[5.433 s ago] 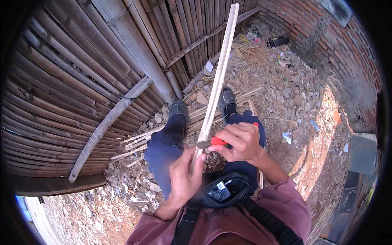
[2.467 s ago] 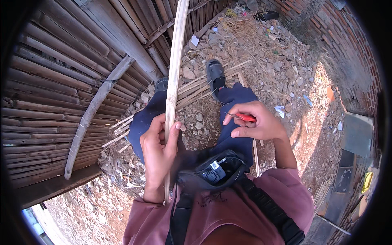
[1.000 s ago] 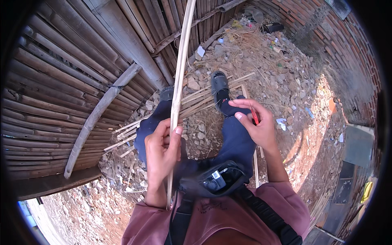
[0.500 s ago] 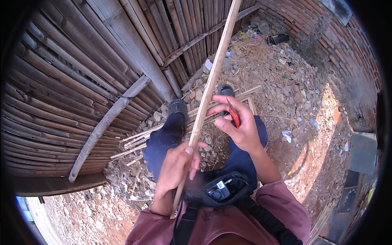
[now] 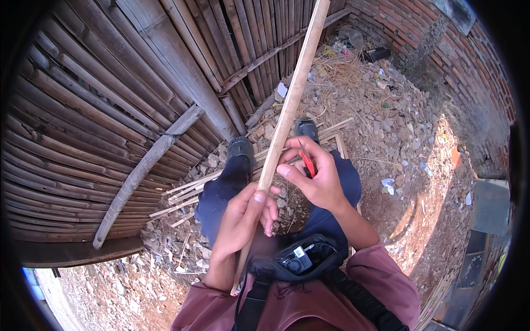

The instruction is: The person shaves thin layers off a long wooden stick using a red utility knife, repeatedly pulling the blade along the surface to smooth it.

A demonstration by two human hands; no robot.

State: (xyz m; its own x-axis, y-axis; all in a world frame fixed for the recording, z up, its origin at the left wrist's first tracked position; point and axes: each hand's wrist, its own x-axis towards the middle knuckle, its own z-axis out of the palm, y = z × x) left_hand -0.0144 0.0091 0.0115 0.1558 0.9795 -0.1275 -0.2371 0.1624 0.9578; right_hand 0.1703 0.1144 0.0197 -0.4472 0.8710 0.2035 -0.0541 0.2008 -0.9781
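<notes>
My left hand is closed round a long pale strip of wood or bamboo, thumb on top. The strip slants from beside my waist up past the top edge of the picture. On its right side my right hand grips a small red-handled tool with a thin, pointed dark blade. The blade points up and away from the strip; the exact kind of tool does not show clearly. My right thumb and fingertips are close to the strip, and whether they touch it I cannot tell.
Several similar strips lie on the rubble ground around my boots. A bamboo wall stands to the left, a brick wall to the far right. An open black pouch hangs at my waist.
My left hand has shifted slightly up and to the right. My right hand has turned a little and moved down and left, its thumb now closer to the strip.
</notes>
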